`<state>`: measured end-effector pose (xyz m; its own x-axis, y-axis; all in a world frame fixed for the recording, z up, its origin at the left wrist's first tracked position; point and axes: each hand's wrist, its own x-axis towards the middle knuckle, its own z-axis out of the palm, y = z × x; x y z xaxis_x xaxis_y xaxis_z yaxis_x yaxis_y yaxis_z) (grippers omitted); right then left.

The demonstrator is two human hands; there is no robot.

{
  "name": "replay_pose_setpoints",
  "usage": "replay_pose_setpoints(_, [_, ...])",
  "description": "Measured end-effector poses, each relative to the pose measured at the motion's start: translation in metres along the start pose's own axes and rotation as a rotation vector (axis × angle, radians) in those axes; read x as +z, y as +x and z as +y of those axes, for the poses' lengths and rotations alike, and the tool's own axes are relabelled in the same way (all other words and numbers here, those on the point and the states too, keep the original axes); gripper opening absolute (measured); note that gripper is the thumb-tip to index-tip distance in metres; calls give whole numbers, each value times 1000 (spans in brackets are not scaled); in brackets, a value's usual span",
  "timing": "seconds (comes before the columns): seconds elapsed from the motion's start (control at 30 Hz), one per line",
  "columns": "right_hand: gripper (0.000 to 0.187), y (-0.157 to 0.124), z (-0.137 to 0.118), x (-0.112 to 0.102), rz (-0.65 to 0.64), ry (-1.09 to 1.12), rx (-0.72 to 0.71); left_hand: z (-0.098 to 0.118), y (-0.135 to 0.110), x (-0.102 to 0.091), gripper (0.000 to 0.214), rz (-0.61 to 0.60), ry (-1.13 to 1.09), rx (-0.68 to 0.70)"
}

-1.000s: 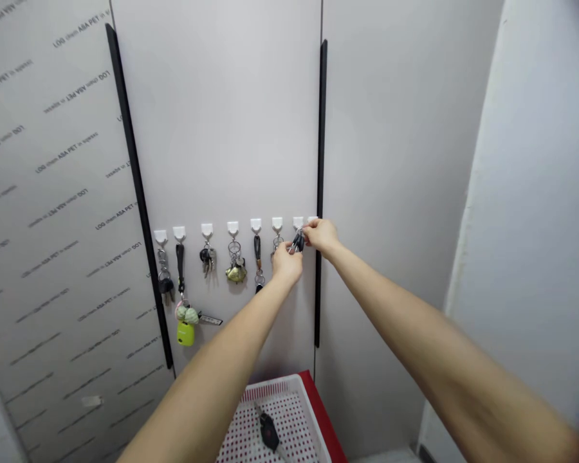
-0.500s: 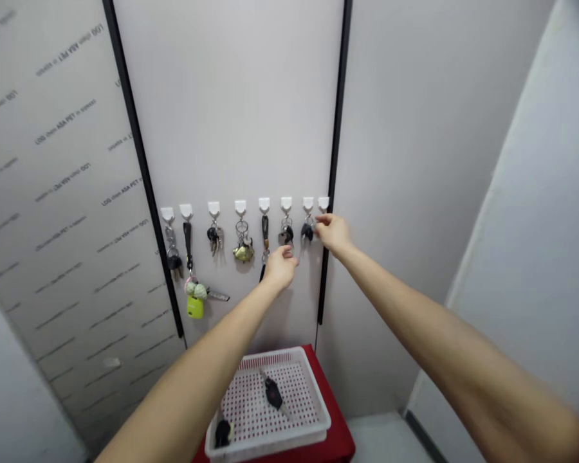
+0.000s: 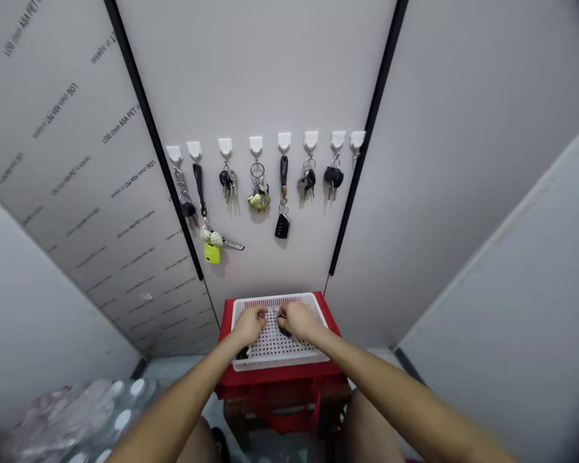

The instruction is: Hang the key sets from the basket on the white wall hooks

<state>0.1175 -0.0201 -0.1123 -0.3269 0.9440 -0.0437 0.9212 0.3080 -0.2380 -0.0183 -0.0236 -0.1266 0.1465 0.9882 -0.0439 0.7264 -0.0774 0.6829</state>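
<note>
Over the white basket, my right hand has its fingers closed on a car key with a dark body, partly covered by the hand. My left hand hovers over the basket's left half, fingers loosely curled, thumb and forefinger apart, and nothing visible between them. Below my left wrist, another dark key lies in the basket's near left corner, partly hidden by the forearm.
White hooks line the wall, holding several key sets, among them a black fob and a lime-green tag. The basket rests on a red-covered stool. Plastic-wrapped bottles stand at lower left.
Both hands have dropped from the hanging keys into the basket, and the right one has taken hold of the car key. The view has tilted downward.
</note>
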Motion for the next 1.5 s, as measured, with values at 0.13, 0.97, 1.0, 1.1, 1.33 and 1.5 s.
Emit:
replay_pose_setpoints(0.13, [22, 2, -2, 9, 66, -44, 19, -5, -6, 7, 27, -32, 26, -9])
replay_pose_setpoints(0.97, [10, 10, 65, -264, 883, 964, 108, 255, 77, -64, 35, 318, -535, 399])
replay_pose_setpoints(1.0, [10, 13, 67, -270, 908, 949, 129, 262, 75, -67, 37, 316, -498, 390])
replay_pose_setpoints(1.1, [11, 24, 75, -284, 960, 871, 208, 273, 70, -72, 41, 286, -410, 346])
replay_pose_setpoints(1.33, [14, 47, 89, -288, 1015, 599, 356, 268, 69, -68, 41, 232, -406, 354])
replay_pose_setpoints(1.5, [15, 50, 93, -281, 1008, 545, 373, 246, 65, -63, 39, 195, -413, 372])
